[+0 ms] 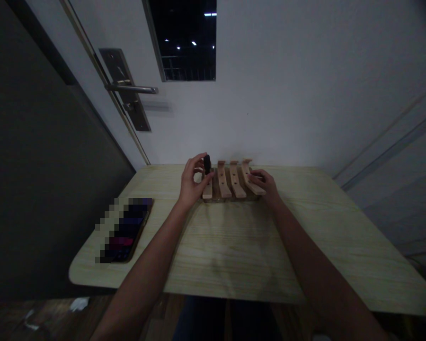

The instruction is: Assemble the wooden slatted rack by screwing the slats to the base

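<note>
A small wooden rack [230, 182] with several upright slats sits at the far side of a pale wooden table [241, 246], close to the wall. My left hand [190, 182] is at the rack's left end, its fingers pinched on a small black object [207, 164] that stands at the leftmost slat. My right hand [264, 185] rests against the rack's right end, fingers curled onto the rightmost slat.
A phone [126, 230] with a dark screen lies on the table's left part. A white door with a metal lever handle [131, 88] stands at the left, a white wall behind the table, and a dark window [186, 40] above.
</note>
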`<state>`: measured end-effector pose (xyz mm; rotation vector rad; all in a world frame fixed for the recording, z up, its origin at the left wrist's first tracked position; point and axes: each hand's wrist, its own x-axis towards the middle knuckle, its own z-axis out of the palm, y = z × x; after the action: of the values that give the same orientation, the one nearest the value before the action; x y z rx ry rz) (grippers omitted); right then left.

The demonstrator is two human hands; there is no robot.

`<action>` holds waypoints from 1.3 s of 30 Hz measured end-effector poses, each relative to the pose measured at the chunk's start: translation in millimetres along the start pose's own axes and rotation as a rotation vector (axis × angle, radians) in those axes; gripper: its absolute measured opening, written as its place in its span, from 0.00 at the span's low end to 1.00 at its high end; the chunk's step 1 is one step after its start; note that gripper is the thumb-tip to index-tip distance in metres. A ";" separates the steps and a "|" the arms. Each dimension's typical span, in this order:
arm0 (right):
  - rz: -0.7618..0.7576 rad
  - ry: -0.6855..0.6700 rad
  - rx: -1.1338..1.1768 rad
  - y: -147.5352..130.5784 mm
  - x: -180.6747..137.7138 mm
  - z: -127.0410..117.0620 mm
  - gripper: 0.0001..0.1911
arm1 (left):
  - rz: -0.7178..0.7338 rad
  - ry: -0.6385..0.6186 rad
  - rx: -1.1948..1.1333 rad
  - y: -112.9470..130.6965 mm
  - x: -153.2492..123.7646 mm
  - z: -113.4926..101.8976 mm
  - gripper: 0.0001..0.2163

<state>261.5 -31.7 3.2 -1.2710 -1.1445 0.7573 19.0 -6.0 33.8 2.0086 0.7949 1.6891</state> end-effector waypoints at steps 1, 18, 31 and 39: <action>-0.007 -0.002 -0.006 -0.1 -0.1 -0.2 0.17 | -0.001 0.019 0.018 -0.7 0.3 0.4 0.25; 0.008 0.008 0.011 3.8 1.2 0.4 0.18 | 0.026 -0.108 0.010 4.3 0.4 -2.1 0.23; -0.011 -0.003 0.013 -1.0 -1.2 0.5 0.17 | -0.007 -0.057 -0.023 0.7 -0.6 -3.1 0.26; -0.015 0.005 -0.018 3.0 0.9 0.8 0.18 | 0.004 -0.111 -0.049 1.8 -1.7 0.8 0.24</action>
<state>261.4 -30.0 0.5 -1.2769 -1.1575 0.7334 19.8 -8.4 33.5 2.0519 0.7053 1.5681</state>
